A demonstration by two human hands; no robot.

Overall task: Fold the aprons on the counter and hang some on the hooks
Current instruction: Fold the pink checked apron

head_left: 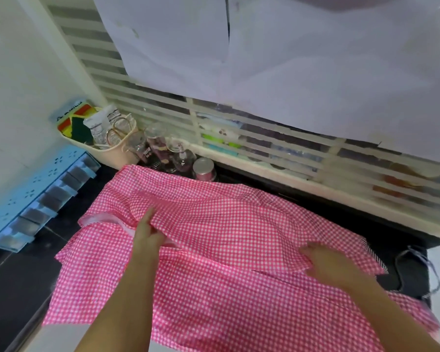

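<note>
Pink checked apron (226, 224) spread on dark counter (15, 288), left hand (148, 235) pinching a fold, right hand (325, 262) resting flat

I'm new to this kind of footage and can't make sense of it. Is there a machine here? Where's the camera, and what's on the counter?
No machine: these are a person's two bare hands, filmed by one wide-angle camera worn on the head, looking down. A pink checked apron lies spread on the dark counter. The left hand touches it beside a white trim; whether it pinches the cloth is unclear. The right hand rests on a fold, fingers stretched. Behind stand glass jars and a basket with scissors.
</note>
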